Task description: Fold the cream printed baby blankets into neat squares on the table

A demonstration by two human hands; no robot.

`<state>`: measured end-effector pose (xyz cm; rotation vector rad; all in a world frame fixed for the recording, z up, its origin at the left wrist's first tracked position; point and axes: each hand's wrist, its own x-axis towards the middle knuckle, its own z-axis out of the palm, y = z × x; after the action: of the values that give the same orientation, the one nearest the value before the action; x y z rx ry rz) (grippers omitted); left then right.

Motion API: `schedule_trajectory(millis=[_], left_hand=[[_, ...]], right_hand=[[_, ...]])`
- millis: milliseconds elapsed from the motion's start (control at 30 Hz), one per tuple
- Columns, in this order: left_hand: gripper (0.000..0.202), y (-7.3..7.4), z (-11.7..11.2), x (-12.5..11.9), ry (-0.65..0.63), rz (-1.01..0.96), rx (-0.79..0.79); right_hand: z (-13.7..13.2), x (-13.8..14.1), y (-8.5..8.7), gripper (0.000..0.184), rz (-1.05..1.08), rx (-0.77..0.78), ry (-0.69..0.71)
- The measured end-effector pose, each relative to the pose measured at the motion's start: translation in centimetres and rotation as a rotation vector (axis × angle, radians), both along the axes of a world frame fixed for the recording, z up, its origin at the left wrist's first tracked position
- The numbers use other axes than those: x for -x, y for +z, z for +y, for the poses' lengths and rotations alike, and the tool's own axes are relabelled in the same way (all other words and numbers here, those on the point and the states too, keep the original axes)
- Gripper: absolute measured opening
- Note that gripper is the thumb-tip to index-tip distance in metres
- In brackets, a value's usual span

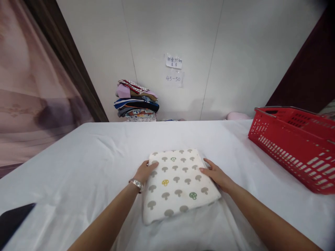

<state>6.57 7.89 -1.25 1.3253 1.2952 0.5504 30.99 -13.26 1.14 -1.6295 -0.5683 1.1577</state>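
Note:
A folded white cloth (pixel 180 184) printed with grey, green and yellow mushrooms lies in front of me, slightly turned, its near edge close to my side of the table. My left hand (pixel 144 172) grips its left edge, thumb on top and fingers hidden beneath or behind it. On the opposite edge, my right hand (pixel 216 174) has its thumb over the top while the other fingers go along the side and under. A silver bracelet (pixel 136 184) circles my left wrist.
A white sheet (pixel 110 150) covers the table. At right stands a red plastic basket (pixel 293 139). Behind the table's far edge rises a stack of folded fabrics (pixel 137 101), against a wall with paper notes (pixel 174 71). A dark flat object (pixel 15 223) lies lower left.

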Motion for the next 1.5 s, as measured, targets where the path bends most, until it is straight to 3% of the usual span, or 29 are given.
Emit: schedule_trajectory(millis=[167,300,433,533,633,733,967,1067,1167,1300,1500], left_hand=[[0.054,0.0,-0.6,-0.2,0.036,-0.116,0.009],[0.048,1.6,0.2,-0.9,0.0,-0.155,-0.102],[0.052,4.0,2.9,-3.0,0.021,-0.025,-0.281],[0.058,4.5,4.8,-4.7,0.035,0.14,-0.256],[0.055,3.7,5.1,-5.0,0.021,0.194,-0.196],[0.056,2.7,4.2,-3.5,0.009,0.191,-0.17],[0.064,2.1,-0.8,2.0,-0.119,0.035,-0.095],[0.069,1.7,-3.3,3.7,-0.242,0.005,-0.182],[0.075,0.6,-5.0,4.4,-0.34,0.108,-0.373],[0.064,-1.0,-5.6,3.5,-0.321,0.279,-0.695],[0.052,-1.3,-5.7,2.5,-0.228,0.352,-0.843]], right_hand=[[0.1,0.7,-0.2,0.093,0.19,-0.055,-0.092],[0.3,0.4,0.4,0.091,0.174,-0.103,-0.138],[2.5,-0.5,0.7,0.085,0.08,-0.199,-0.164],[4.6,-1.2,0.0,0.09,0.055,-0.13,-0.206],[5.3,-1.7,-0.7,0.093,0.034,-0.032,-0.165],[4.4,-1.8,-0.6,0.093,-0.005,-0.006,-0.102],[1.8,-1.4,0.1,0.096,-0.08,0.116,-0.001],[1.6,-1.2,0.2,0.096,-0.127,0.142,0.013],[1.5,-0.8,0.2,0.095,-0.17,0.147,0.035],[1.5,0.1,0.1,0.093,-0.249,0.158,0.033],[1.3,0.8,-0.5,0.09,-0.314,0.108,-0.003]])
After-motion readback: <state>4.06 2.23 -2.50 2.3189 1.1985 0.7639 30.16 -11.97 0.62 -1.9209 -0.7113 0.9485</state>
